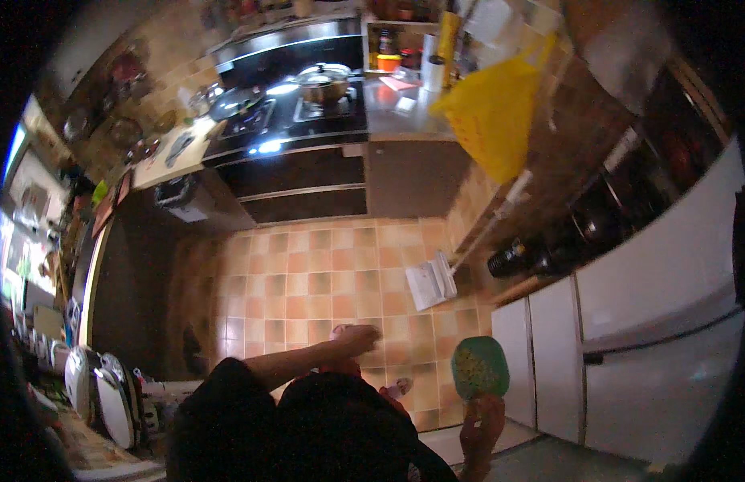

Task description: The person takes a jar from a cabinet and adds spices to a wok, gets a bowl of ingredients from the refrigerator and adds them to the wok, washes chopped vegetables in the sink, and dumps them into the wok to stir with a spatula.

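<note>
My right hand grips the near edge of a green plastic container, low at the right beside white cabinet fronts. Small pale yellowish pieces lie in the container; I cannot tell what food they are. Across the front of my body reaches my left hand, over the tiled floor. It is blurred and dim, with nothing visible in it, and its fingers cannot be made out. Below it, one of my feet shows in light footwear.
A white long-handled dustpan stands on the floor by the right wall. Ahead, a lidded pot sits on the black gas hob. A yellow plastic bag hangs at the right. Plates stand at the lower left.
</note>
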`<state>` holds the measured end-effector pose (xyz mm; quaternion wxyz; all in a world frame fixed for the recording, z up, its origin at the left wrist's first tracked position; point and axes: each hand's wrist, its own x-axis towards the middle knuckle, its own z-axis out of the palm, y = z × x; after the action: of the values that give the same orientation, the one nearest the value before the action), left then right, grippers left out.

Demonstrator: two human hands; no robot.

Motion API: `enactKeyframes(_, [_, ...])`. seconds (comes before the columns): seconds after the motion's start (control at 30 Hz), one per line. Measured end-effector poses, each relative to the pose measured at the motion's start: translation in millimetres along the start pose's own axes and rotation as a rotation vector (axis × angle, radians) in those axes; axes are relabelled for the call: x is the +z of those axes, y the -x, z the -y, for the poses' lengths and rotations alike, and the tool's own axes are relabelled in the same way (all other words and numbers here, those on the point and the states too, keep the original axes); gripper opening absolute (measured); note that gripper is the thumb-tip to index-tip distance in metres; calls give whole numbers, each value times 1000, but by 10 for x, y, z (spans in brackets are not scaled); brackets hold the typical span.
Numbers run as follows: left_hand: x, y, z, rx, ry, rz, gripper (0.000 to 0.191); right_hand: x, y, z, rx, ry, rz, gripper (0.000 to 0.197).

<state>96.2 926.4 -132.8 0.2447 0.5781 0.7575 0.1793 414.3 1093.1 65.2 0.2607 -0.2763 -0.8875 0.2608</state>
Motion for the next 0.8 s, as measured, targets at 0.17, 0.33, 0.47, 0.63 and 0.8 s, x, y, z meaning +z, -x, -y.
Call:
enactKeyframes(0.17, [-860, 1513, 550, -617, 430, -110, 36, 703, -677, 547, -186, -72, 204, 17])
enactKeyframes(0.33, [-684, 2034, 1234, -837, 964, -600, 32, 1815, -1601, 1479, -602, -149, 361, 22])
enactKeyframes(0.47, [-862, 2475, 1419, -781, 1006, -794, 29, 2733, -2333, 2200, -779, -216, 432, 25])
enactKeyframes(0.63, [-591, 3178, 1815, -1039, 1104, -1219, 24, 3624, -3326, 3288, -918, -444, 447, 24])
enactKeyframes(0.8, [-656, 3505, 2092, -1205, 1175, -1406, 21, 4382, -4545, 4224, -876, -644, 420, 16])
